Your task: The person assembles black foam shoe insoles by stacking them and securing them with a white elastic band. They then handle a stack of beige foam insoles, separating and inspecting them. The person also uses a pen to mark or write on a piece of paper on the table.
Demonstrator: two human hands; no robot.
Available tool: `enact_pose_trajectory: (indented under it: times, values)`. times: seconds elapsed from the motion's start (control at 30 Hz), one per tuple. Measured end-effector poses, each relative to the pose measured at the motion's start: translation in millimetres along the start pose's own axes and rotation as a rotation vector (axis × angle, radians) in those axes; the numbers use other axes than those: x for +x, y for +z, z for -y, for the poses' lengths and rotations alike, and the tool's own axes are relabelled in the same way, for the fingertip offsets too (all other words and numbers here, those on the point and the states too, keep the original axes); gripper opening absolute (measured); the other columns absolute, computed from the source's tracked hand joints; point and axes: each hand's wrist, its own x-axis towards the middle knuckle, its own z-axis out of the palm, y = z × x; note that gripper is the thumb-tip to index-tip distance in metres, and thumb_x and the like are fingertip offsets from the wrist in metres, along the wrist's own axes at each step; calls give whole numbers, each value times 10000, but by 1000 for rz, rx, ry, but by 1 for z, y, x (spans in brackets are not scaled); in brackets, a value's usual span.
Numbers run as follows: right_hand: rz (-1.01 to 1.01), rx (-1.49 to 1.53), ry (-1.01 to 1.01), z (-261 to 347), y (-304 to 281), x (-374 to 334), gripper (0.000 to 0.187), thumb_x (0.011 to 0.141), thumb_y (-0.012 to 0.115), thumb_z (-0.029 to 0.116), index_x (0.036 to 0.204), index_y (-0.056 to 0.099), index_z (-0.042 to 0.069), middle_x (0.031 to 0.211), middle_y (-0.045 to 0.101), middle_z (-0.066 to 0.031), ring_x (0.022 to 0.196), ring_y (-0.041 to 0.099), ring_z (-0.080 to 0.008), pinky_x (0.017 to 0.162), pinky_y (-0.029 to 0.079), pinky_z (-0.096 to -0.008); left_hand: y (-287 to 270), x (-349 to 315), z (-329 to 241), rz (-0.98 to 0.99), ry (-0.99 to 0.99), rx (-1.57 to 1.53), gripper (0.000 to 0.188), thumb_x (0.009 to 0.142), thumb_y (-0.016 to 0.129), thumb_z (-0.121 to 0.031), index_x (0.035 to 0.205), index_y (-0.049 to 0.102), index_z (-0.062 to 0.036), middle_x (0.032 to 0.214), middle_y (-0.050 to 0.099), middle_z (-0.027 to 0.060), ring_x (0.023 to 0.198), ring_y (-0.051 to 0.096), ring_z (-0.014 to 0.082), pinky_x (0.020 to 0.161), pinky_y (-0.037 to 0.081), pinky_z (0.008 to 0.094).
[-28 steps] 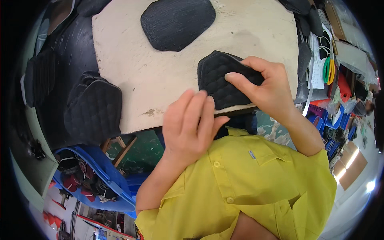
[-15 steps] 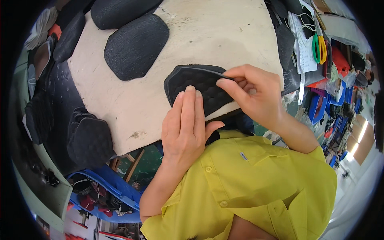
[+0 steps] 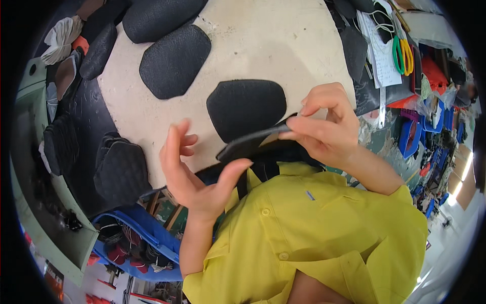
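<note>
While one corner is pinched between the thumb and fingers of the right hand [image 3: 326, 124], the thin black many-sided sheet [image 3: 253, 141] is held up at a slant over the near edge of the big cream-coloured board [image 3: 288, 45]. It's seen almost edge-on, so its faces can't really be made out. Only the corner seems to be gripped, probably so most of the sheet is left uncovered and can be tipped easily.

The left hand [image 3: 195, 175] is held apart from the right, fingers spread and thumb stretched out just by the sheet's lower end. Nothing is gripped by it; whether the sheet is touched by the thumb can't be told. It may be kept there so the loose end can be steadied.

Just beyond the sheet, a flat black rounded-corner pad [image 3: 247, 107] is laid on the board, likely put right there so it's close to both hands. Farther up and left, a matte black textured many-sided piece [image 3: 174, 61] is laid flat too, well apart from that pad. By the board's left edge, a pile of black quilted pieces [image 3: 120, 169] is stacked, presumably so board space isn't eaten up. Green-and-yellow-handled scissors [image 3: 403, 53] are parked off to the right, beside white written-on paper [image 3: 379, 50].
</note>
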Motion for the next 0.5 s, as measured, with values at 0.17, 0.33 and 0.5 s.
enact_pose_trajectory:
  times: [0.17,0.33,0.5]
  values:
    - [61,60,-98,15,-2,6,298,613,842,142,866,702,68,946,628,-77,858,613,-245,735,462,-357,-18,-2,-12,321,-25,-177,262,619,749,105,869,702,39,789,691,140,692,646,263,641,501,326]
    - [319,219,-147,25,0,21,225,639,755,82,850,675,80,760,638,-49,719,619,-216,742,478,-341,-22,0,-36,237,191,-33,322,542,683,106,853,725,35,733,659,131,653,640,270,611,503,346]
    - [148,-277,-126,-40,-26,104,146,752,750,171,830,661,86,784,647,-53,764,635,-262,730,474,-378,-88,1,-20,-364,-425,-63,108,866,616,36,970,643,50,916,678,81,769,601,120,706,490,246]
